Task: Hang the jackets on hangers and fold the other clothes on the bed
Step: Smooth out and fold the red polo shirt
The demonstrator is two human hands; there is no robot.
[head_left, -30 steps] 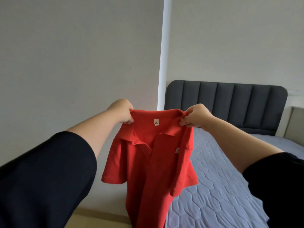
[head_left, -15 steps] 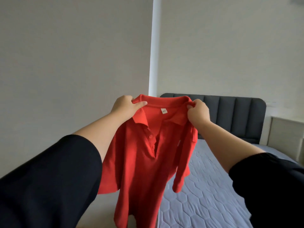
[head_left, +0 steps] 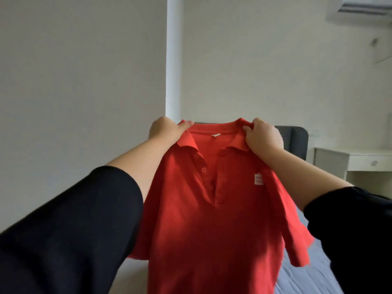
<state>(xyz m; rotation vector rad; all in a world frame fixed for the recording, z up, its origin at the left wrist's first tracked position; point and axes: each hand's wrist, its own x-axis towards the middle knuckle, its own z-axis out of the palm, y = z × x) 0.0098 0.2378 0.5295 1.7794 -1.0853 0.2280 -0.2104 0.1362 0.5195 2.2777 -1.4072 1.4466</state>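
With left hand (head_left: 164, 132), pinched one end of the collar (head_left: 212, 126) of a red polo shirt (head_left: 201, 219), with thumb laid flat along the collar's top edge; with right hand (head_left: 263, 137), clutched the other end, with fingers curled round a bunch of the cloth. Held both hands apart and about level, with the collar stretched between them. Raised the shirt in the air at arm's length, buttoned front toward the camera, above the near side of the bed (head_left: 307, 279). Let the body and short sleeves hang loose, with one sleeve dangling over the grey quilted cover; could not see the hem, cut off by the lower edge of the view. Showed a small white patch (head_left: 258, 179) on the chest, below the right hand. Wore black sleeves (head_left: 70, 230) down to the forearms. Stood facing a dark padded headboard (head_left: 297, 139), mostly hidden behind the shirt, with a white upright strip (head_left: 174, 60) on the wall above, a white surface (head_left: 350, 154) with a drawer beside the headboard, and an air conditioner (head_left: 364, 7) in the top corner
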